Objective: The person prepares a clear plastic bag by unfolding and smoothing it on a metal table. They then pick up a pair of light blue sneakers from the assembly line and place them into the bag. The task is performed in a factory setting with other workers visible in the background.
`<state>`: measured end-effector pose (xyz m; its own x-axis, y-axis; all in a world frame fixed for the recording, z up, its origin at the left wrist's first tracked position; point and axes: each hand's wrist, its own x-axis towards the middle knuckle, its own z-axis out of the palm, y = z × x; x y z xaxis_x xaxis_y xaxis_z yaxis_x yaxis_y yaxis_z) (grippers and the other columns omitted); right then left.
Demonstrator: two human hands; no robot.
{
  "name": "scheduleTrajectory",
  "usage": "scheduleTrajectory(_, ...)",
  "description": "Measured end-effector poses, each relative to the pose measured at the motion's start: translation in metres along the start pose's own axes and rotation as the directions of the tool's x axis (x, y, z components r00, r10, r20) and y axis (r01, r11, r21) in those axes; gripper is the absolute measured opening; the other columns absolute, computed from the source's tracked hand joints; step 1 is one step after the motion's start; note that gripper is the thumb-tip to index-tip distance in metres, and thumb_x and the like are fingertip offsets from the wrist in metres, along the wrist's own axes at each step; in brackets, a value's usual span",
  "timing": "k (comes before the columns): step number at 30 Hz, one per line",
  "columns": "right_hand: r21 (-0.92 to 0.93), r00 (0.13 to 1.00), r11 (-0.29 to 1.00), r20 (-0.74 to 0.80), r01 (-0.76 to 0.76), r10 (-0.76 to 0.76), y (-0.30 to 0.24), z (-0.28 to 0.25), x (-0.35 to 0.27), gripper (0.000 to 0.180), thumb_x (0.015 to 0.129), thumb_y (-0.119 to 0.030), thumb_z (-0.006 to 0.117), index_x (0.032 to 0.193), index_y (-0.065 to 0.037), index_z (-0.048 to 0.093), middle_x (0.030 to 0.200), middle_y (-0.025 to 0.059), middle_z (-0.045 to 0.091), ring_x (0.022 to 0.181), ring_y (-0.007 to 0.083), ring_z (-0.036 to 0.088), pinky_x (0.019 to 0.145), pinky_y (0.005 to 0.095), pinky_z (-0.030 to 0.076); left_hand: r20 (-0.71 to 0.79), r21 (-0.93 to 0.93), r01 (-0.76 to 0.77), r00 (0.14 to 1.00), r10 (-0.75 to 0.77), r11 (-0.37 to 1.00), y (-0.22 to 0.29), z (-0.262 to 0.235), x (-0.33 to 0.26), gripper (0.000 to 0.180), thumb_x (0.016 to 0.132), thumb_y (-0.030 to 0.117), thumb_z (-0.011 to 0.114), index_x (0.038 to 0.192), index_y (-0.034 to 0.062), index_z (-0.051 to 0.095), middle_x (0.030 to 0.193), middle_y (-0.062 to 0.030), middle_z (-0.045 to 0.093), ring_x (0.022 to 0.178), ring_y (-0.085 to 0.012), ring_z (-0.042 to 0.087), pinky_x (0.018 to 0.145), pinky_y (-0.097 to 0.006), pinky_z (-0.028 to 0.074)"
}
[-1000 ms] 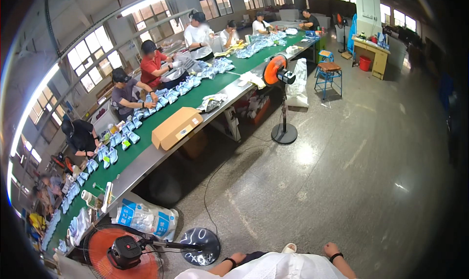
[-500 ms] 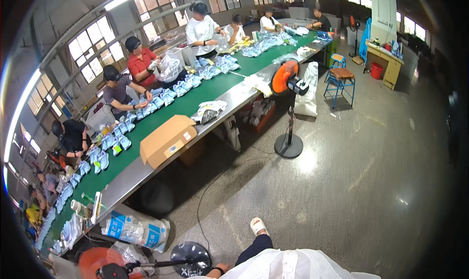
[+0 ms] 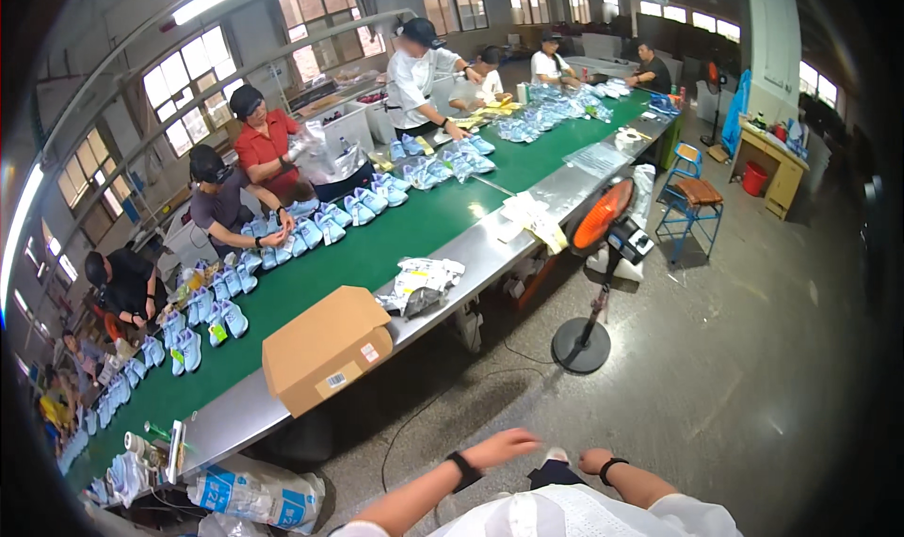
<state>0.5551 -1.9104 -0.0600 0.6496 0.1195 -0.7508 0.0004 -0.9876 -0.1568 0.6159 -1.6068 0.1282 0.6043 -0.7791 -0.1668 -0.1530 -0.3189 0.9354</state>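
My left hand [image 3: 504, 448] reaches out over the floor with its fingers stretched, slightly smeared, and a dark band around the wrist. It holds nothing and touches nothing. Beside it, my right hand [image 3: 593, 461] also wears a dark band; its fingers look curled in, with no object showing in them. Nearest on the bench is an open brown cardboard box [image 3: 325, 349] at the metal edge. Plastic-wrapped white and grey items [image 3: 421, 283] lie just past it. Rows of light blue shoes [image 3: 306, 236] line the far side of the green conveyor belt [image 3: 428, 226].
An orange pedestal fan [image 3: 603, 222] stands by the bench, its cable crossing the floor. Beyond it are a blue stool [image 3: 692, 193], a red bucket [image 3: 754, 177] and a yellowish desk [image 3: 777, 170]. A white and blue sack [image 3: 259, 492] lies at lower left. Several co-workers handle shoes across the belt.
Both my forearms have come into view over the floor. The bench and box appear closer, and the nearby fan sits lower and farther right. A co-worker in white now leans toward the shoes.
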Motion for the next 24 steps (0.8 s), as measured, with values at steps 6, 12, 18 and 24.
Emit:
scheduleTrajectory(6, -0.173, 0.94, 0.93, 0.166, 0.325, -0.298, -0.065, -0.096, 0.113, 0.03, 0.081, -0.024, 0.052, 0.101, -0.007, 0.067, 0.102, 0.015, 0.066, 0.094, 0.0335, 0.062, 0.081, 0.0425, 0.05, 0.341, -0.476, -0.443, 0.703, 0.624, 0.76, 0.237, -0.052, 0.131, 0.029, 0.087, 0.025, 0.058, 0.103, 0.0002, 0.058, 0.106, -0.0115, 0.054, 0.1, -0.0213, 0.053, 0.082, -0.032, 0.044)
scheduleTrajectory(12, -0.17, 0.9, 0.895, 0.227, 0.413, -0.372, -0.08, -0.185, 0.186, 0.028, 0.081, -0.024, 0.053, 0.099, -0.007, 0.067, 0.099, 0.0146, 0.066, 0.092, 0.0336, 0.062, 0.08, 0.0425, 0.05, 0.346, -0.508, -0.284, 0.797, 0.495, 0.813, 0.24, -0.139, 0.213, 0.025, 0.076, 0.022, 0.065, 0.08, 0.0014, 0.052, 0.094, -0.0093, 0.052, 0.078, -0.0159, 0.053, 0.065, -0.029, 0.043)
scheduleTrajectory(18, -0.186, 0.861, 0.848, 0.233, 0.495, -0.452, -0.1, -0.257, 0.244, 0.026, 0.081, -0.023, 0.053, 0.097, -0.008, 0.067, 0.096, 0.0142, 0.066, 0.09, 0.0337, 0.062, 0.079, 0.0425, 0.05, -0.1, -0.397, -0.594, 0.786, 0.61, 0.7, 0.211, -0.212, 0.238, 0.03, 0.071, 0.028, 0.067, 0.083, 0.0029, 0.057, 0.082, -0.007, 0.054, 0.069, -0.0191, 0.052, 0.061, -0.032, 0.043)
scheduleTrajectory(24, -0.192, 0.802, 0.78, 0.189, 0.596, -0.566, -0.149, -0.317, 0.276, 0.024, 0.081, -0.023, 0.054, 0.095, -0.008, 0.067, 0.094, 0.0137, 0.066, 0.088, 0.0337, 0.062, 0.077, 0.0425, 0.05, 0.406, -0.283, -0.415, 0.765, 0.5, 0.865, 0.192, -0.34, 0.203, 0.035, 0.091, 0.034, 0.054, 0.108, 0.0031, 0.058, 0.104, -0.0082, 0.059, 0.095, -0.0213, 0.054, 0.08, -0.034, 0.044)
